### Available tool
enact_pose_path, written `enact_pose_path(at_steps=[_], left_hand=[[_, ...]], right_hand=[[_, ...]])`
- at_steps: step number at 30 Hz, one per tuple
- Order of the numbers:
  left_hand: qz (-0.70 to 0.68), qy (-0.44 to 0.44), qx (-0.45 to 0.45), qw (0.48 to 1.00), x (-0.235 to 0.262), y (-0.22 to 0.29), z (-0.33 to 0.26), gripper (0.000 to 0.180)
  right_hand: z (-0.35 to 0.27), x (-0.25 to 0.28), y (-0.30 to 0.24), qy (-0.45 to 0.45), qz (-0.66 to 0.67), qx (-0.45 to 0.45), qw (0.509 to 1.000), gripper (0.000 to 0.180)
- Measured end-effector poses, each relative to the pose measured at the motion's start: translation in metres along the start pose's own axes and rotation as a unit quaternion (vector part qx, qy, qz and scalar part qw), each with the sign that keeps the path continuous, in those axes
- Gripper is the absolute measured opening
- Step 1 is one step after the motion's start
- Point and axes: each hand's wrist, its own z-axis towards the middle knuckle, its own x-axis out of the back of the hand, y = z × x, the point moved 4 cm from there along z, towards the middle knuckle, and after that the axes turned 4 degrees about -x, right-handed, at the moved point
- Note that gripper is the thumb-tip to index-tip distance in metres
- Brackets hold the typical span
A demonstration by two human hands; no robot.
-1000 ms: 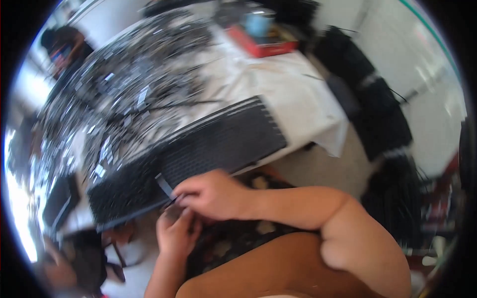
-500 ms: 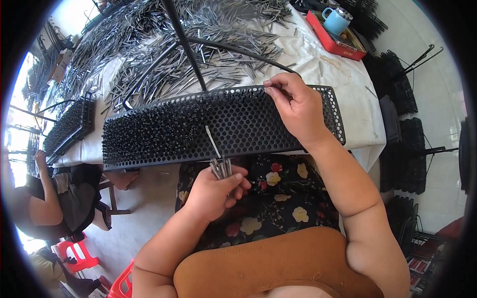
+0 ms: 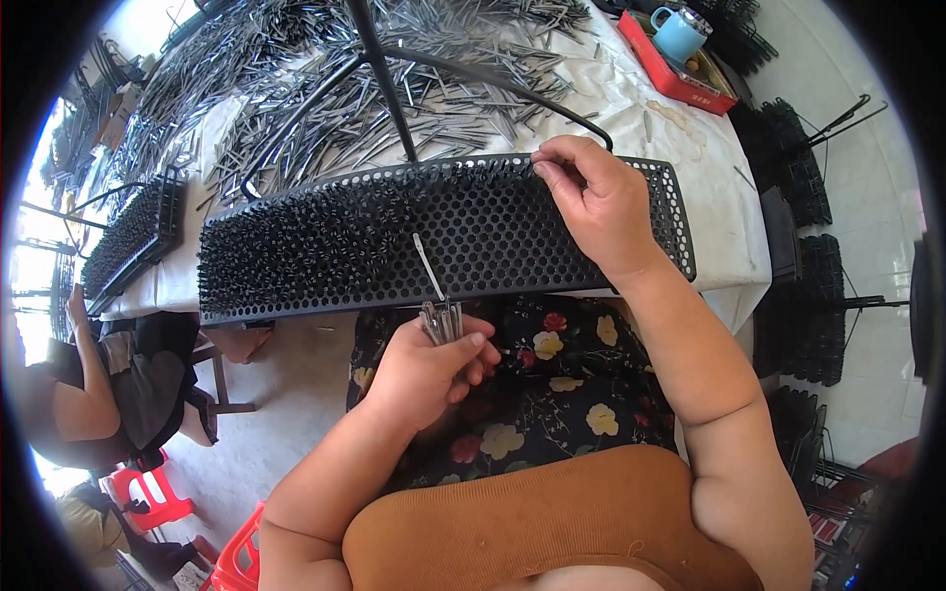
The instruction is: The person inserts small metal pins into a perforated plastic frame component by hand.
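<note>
A long black rack panel [image 3: 498, 241] full of round holes lies in front of me at the table's near edge. Short black bristle-like pieces [image 3: 296, 251] stand densely in its left half and along its far rim. My left hand [image 3: 406, 379], below the near edge, is closed around a bundle of thin metal strips [image 3: 443, 323]. One longer bright strip [image 3: 427, 261] juts from there over the holes. At the far rim, right of the middle, my right hand [image 3: 603, 212] is closed in a pinch; what its fingertips hold is hidden.
Loose metal strips [image 3: 434, 118] are heaped across the white-covered table [image 3: 724, 217]. A black rod frame [image 3: 379, 74] rises behind the panel. At far right, a red tray [image 3: 680, 84] holds a blue mug [image 3: 680, 37]. Another person [image 3: 79, 394] sits left, by a similar rack [image 3: 133, 236].
The whole view has shifted slightly. Both hands keep nearly the same places at the panel, the right still pinched at the far rim and the left still around the strips.
</note>
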Motion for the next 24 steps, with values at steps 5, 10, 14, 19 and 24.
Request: enact_pose_path(at_steps=[5, 10, 14, 19, 24], left_hand=[[0.0, -0.003, -0.004, 1.0, 0.001, 0.0, -0.001, 0.017], [0.002, -0.006, -0.005, 1.0, 0.0, -0.001, 0.001, 0.016], [0.0, -0.005, -0.005, 1.0, 0.001, -0.002, 0.002, 0.015], [0.005, 0.002, -0.009, 1.0, -0.001, -0.002, 0.001, 0.013], [0.008, 0.011, -0.007, 1.0, 0.0, -0.001, 0.001, 0.013]], right_hand=[[0.001, 0.001, 0.0, 0.017, 0.033, -0.018, 0.999, 0.015], [0.002, 0.003, 0.008, 0.023, 0.058, -0.036, 0.997, 0.016], [0.003, 0.002, 0.006, -0.008, 0.006, -0.016, 1.0, 0.019], [0.003, 0.001, 0.006, -0.022, -0.031, -0.016, 0.999, 0.018], [0.002, 0.002, 0.004, 0.0, -0.022, 0.027, 0.999, 0.017]])
